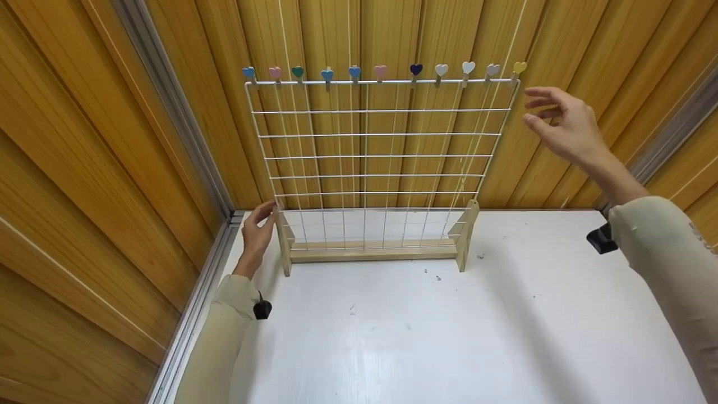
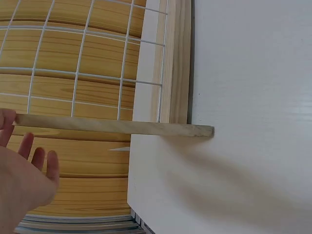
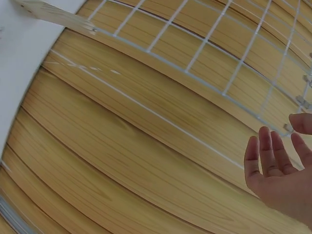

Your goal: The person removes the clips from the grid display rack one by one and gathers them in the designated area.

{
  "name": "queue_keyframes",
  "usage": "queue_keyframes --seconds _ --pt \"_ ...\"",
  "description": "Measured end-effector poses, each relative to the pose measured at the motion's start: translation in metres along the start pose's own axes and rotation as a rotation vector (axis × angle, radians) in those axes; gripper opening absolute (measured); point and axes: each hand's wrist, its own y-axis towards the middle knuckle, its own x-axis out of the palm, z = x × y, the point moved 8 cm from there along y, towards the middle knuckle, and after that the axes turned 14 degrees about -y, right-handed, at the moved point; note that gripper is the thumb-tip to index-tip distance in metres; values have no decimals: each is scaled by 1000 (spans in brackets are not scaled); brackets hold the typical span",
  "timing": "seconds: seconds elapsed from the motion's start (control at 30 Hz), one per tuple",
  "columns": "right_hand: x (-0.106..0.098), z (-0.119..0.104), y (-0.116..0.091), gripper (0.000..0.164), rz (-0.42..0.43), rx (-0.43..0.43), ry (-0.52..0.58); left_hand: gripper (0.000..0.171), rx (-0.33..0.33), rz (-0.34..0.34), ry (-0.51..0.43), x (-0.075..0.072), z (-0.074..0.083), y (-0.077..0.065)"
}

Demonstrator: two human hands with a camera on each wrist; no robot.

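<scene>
A white wire grid panel point(image 1: 381, 111) stands upright in a wooden stand point(image 1: 373, 255). Small heart-topped clothespins line its top wire in blue, pink, green, navy, white and yellow. My left hand point(image 1: 258, 233) touches the upper end of the stand's left leg point(image 2: 114, 125); the left wrist view shows its other fingers loosely spread below. Just right of the yellow heart clothespin point(image 1: 520, 68) at the top right corner, my right hand point(image 1: 575, 126) is in the air, fingers bent loosely and thumb apart, holding nothing. In the right wrist view the hand point(image 3: 280, 180) partly covers that corner.
Under the stand is a white tabletop point(image 1: 392, 336) with a few small marks. Wood-patterned panels point(image 1: 589, 50) rise behind and at both sides. A grey metal rail point(image 1: 185, 101) runs along the left side. Each sleeve carries a small black device point(image 1: 262, 308) at the wrist.
</scene>
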Motion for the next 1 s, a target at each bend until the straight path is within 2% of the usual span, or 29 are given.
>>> queue_keyframes --seconds 0.1,0.27,0.4,0.5,0.67,0.8,1.0 --pt "-8 -11 9 41 0 4 -14 39 -48 -47 15 0 -3 -1" --pt "-23 -24 23 37 79 31 12 41 -66 -91 28 1 -1 -2" --pt "-30 -27 31 36 134 66 22 43 -78 -99 23 5 -2 0" --pt "-28 -28 36 39 124 89 10 43 -66 -98 12 7 -2 4" --pt "-18 -26 40 47 40 112 35 42 -49 -94 -35 11 -7 1" --pt "-8 -23 41 49 -6 124 64 46 -75 -140 -32 11 -9 0" --pt "-2 -25 46 49 -13 134 138 49 -70 -191 -6 10 -9 0"
